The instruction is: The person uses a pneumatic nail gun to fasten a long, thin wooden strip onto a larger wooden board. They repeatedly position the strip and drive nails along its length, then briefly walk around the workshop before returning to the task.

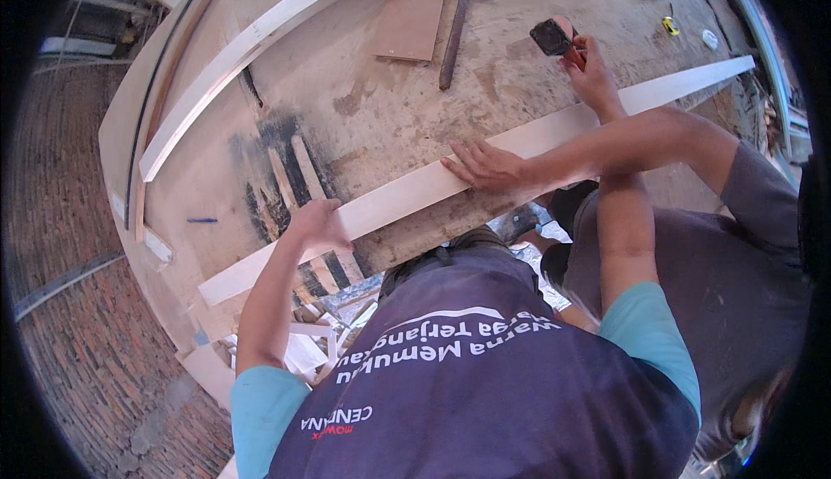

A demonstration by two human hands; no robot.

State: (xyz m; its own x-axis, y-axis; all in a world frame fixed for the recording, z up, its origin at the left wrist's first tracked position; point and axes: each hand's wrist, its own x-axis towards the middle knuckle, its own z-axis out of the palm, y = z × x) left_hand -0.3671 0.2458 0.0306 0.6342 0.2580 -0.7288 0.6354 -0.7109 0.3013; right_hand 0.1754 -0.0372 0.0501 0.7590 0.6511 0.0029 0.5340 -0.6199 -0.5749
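A long pale wooden board [389, 200] lies slantwise across the near side of the workbench [363, 107]. Toward its left end, my left hand [318, 224] grips the board, fingers over its edges. My right hand [593, 79] reaches past the board, beneath a co-worker's arm, and is closed on the handle of a small black and red hand tool [552, 38]; its exact kind is unclear. The co-worker's hand [487, 167] presses flat on the middle of the board. Beyond the board lie a hammer [454, 39] and a brown flat panel [414, 13].
Another long white strip [251, 42] runs along the bench's far left. Blackened wood strips [307, 167] lie by my left hand. A blue pen [202, 220] rests leftward; a yellow tape measure [669, 25] is at far right. The co-worker [701, 280] stands close on my right.
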